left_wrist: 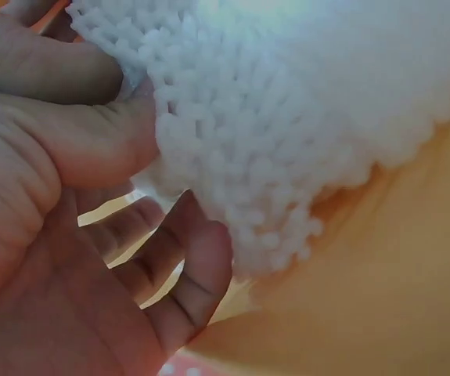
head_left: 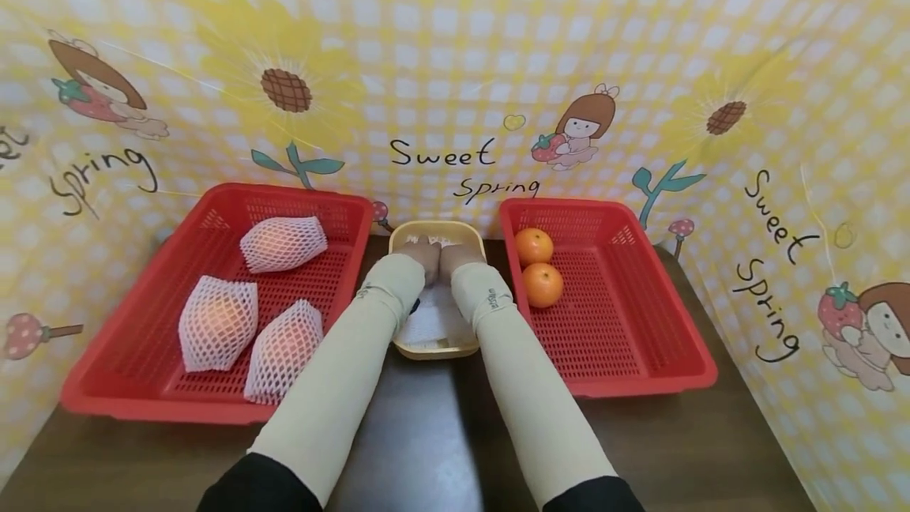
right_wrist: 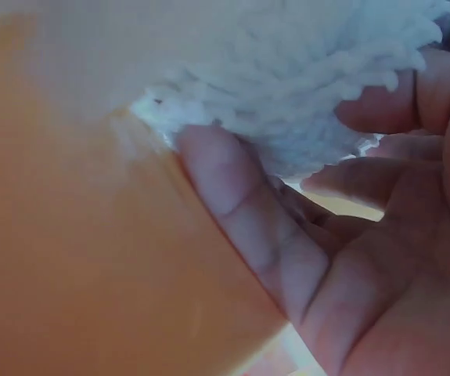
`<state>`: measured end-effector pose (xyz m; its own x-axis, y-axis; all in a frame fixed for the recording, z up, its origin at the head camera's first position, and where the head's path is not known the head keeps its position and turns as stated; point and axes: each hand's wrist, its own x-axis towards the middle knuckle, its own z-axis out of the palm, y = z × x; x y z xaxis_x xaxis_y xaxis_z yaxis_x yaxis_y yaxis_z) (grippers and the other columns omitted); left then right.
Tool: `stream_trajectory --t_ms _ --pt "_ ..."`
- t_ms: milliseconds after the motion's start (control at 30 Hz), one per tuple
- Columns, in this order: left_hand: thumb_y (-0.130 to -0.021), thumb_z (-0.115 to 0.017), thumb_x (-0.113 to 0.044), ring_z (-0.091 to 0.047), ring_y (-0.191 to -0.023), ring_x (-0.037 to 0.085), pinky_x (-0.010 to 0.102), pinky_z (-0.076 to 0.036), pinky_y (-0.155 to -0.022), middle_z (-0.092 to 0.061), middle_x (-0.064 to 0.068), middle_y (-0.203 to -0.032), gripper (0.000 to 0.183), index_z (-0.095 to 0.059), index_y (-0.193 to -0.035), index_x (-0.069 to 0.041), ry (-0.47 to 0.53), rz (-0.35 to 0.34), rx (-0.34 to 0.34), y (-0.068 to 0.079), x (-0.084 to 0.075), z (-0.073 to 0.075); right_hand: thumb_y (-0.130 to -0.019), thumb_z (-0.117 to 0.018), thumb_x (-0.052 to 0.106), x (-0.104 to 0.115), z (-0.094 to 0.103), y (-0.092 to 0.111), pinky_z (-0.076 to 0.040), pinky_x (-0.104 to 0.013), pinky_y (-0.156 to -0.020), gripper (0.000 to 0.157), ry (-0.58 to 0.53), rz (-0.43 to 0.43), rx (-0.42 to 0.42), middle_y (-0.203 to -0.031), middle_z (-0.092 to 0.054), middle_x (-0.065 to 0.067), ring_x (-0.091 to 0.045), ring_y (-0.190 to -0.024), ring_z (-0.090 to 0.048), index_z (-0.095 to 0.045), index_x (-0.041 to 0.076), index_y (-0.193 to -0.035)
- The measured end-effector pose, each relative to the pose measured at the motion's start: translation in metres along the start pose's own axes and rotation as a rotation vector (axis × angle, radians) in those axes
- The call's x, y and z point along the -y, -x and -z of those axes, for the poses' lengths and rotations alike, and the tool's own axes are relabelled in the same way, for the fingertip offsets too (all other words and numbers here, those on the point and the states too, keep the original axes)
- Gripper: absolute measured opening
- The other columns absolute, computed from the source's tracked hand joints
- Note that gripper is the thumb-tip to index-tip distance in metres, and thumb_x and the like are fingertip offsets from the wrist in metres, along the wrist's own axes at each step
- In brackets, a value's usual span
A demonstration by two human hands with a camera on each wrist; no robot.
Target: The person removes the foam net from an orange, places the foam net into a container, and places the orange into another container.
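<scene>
Both hands are inside a small yellow tray (head_left: 437, 353) that stands between two red baskets. White foam fruit nets (head_left: 430, 322) lie in the tray. My left hand (head_left: 425, 256) pinches the edge of a white foam net (left_wrist: 225, 117), its thumb against the mesh and the other fingers curled beneath. Close beside it, my right hand (head_left: 458, 257) holds foam netting (right_wrist: 287, 102) between thumb and fingers. One right finger lies along the tray's yellow wall (right_wrist: 115, 258). In the head view the cuffs and backs of the hands hide the fingertips.
The left red basket (head_left: 163, 409) holds three net-wrapped fruits (head_left: 216, 322). In the right red basket (head_left: 633, 385) two bare oranges (head_left: 543, 285) sit along its left side. All stand on a dark table (head_left: 405, 449), with a yellow checked cloth (head_left: 441, 62) behind.
</scene>
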<state>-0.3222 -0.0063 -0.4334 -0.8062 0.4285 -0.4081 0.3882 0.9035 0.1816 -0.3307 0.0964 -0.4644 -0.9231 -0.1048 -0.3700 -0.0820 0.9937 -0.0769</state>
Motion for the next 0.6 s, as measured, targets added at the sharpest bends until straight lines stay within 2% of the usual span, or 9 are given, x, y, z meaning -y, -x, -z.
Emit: stream_trajectory --t_ms 167,267,400,500,600 --pt "-0.087 -0.059 0.0 -0.058 -0.108 0.03 0.039 -0.049 -0.091 -0.06 0.019 -0.129 0.031 -0.065 -0.117 -0.001 -0.009 -0.033 -0.017 0.01 -0.005 0.003 -0.099 -0.053 0.013 0.004 0.007 0.023 -0.049 -0.043 -0.096 0.031 -0.14 -0.077 -0.046 -0.132 -0.063 -0.008 -0.023 -0.118 -0.058 -0.069 0.01 -0.125" --pt "-0.084 -0.063 0.001 -0.056 -0.11 0.028 0.036 -0.049 -0.085 -0.062 0.017 -0.128 0.024 -0.068 -0.107 -0.003 -0.003 -0.037 -0.046 0.016 -0.008 0.009 -0.1 -0.053 0.015 0.007 0.014 0.032 -0.052 -0.044 -0.09 0.029 -0.173 -0.143 -0.086 -0.128 -0.064 -0.008 -0.024 -0.112 -0.06 -0.069 0.009 -0.123" --pt "-0.086 -0.066 -0.004 -0.056 -0.106 0.028 0.036 -0.049 -0.082 -0.063 0.016 -0.127 0.023 -0.07 -0.109 -0.003 -0.023 -0.043 -0.093 0.023 -0.01 0.02 -0.101 -0.053 0.018 0.006 0.026 0.037 -0.053 -0.042 -0.08 0.026 -0.191 -0.16 -0.152 -0.12 -0.066 -0.009 -0.025 -0.102 -0.062 -0.07 0.008 -0.118" --pt "-0.089 -0.066 -0.009 -0.057 -0.097 0.028 0.037 -0.049 -0.083 -0.065 0.017 -0.121 0.028 -0.069 -0.116 0.0 0.002 -0.07 -0.098 0.033 -0.009 0.033 -0.098 -0.057 0.016 0.0 0.039 0.047 -0.054 -0.042 -0.076 0.02 -0.162 -0.107 -0.196 -0.11 -0.068 -0.012 -0.028 -0.094 -0.063 -0.071 0.006 -0.108" --pt "-0.092 -0.065 -0.012 -0.059 -0.11 0.03 0.04 -0.048 -0.094 -0.062 0.019 -0.13 0.042 -0.062 -0.131 0.003 0.072 -0.109 -0.095 0.051 -0.007 0.054 -0.092 -0.062 0.014 -0.006 0.056 0.062 -0.054 -0.042 -0.074 0.015 -0.136 -0.053 -0.248 -0.1 -0.069 -0.014 -0.03 -0.087 -0.065 -0.07 0.004 -0.1"
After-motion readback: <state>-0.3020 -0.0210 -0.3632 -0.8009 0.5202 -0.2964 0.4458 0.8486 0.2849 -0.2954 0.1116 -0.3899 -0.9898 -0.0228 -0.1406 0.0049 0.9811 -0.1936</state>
